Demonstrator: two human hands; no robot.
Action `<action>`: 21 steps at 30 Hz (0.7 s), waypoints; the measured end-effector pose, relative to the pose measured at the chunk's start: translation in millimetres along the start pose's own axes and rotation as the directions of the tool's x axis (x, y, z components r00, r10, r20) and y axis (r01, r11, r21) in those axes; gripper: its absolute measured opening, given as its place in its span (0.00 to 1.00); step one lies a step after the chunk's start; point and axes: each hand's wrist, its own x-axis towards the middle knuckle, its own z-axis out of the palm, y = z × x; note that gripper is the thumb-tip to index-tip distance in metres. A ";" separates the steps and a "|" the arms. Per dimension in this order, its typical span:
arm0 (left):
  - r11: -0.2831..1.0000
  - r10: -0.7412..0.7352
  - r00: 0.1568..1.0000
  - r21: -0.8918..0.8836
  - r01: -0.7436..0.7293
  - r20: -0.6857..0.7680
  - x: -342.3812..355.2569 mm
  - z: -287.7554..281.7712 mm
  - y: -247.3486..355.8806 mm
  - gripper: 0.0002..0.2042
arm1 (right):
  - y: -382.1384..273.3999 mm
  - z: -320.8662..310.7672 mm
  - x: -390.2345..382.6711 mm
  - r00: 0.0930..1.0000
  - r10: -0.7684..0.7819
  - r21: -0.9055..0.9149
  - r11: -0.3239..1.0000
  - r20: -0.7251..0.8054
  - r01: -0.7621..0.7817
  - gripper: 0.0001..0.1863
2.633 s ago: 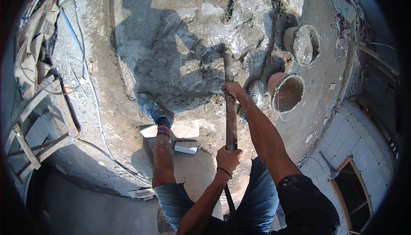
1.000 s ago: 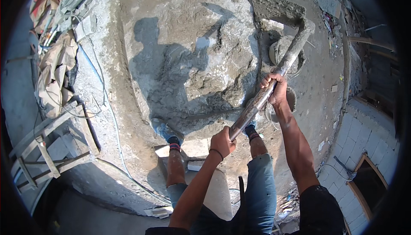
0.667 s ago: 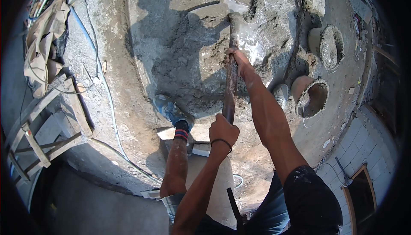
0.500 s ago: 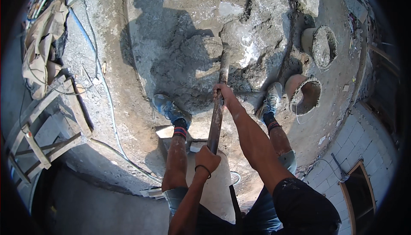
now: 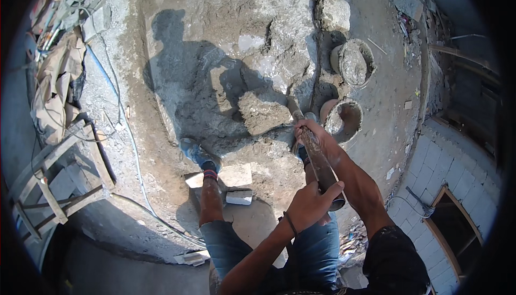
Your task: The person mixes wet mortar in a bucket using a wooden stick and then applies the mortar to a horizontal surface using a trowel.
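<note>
A shovel with a thick, mortar-smeared tubular handle (image 5: 322, 168) slants across in front of me. At its far end a lump of wet grey mortar (image 5: 263, 113) covers the blade. My right hand (image 5: 310, 133) is closed around the upper part of the handle. My left hand (image 5: 313, 204) holds the handle near its butt end, thumb stretched along it and fingers partly hidden beneath. The lump lies over a broad bed of wet mortar (image 5: 215, 12), part of it in my shadow.
Two mortar-crusted buckets (image 5: 367, 61) (image 5: 353, 124) stand to the right, the nearer partly beside the handle. Pale blocks (image 5: 239, 197) lie between my feet. At left are a wooden frame (image 5: 54, 160), crumpled paper sacks (image 5: 59, 80) and a blue hose (image 5: 102, 64). A block wall (image 5: 430, 168) rises at right.
The shovel has come back toward me and swung so its butt points right, with mortar heaped on the blade. Both hands have shifted right with it. My view has turned rightward.
</note>
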 end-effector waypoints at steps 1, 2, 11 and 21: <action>1.000 0.002 0.995 -0.024 0.001 0.103 -8.1 20.6 0.0 0.29 | -0.8 -9.7 -36.6 0.998 -0.039 0.004 0.999 -0.046 0.040 0.05; 0.999 0.031 0.980 -0.020 -0.028 0.199 -17.1 40.0 -2.2 0.30 | 0.4 -18.1 -69.0 0.989 -0.121 -0.030 0.993 -0.084 0.118 0.05; 0.727 -0.073 0.978 0.682 -0.082 0.195 -29.2 111.4 -76.1 0.37 | 49.1 -78.7 -238.0 0.571 -0.639 -0.294 0.758 -0.515 0.582 0.04; 0.226 0.240 0.919 0.939 0.260 -0.312 129.7 -53.4 -162.3 0.21 | 56.8 -123.9 -66.4 0.419 -0.541 -0.060 0.661 -0.729 0.748 0.06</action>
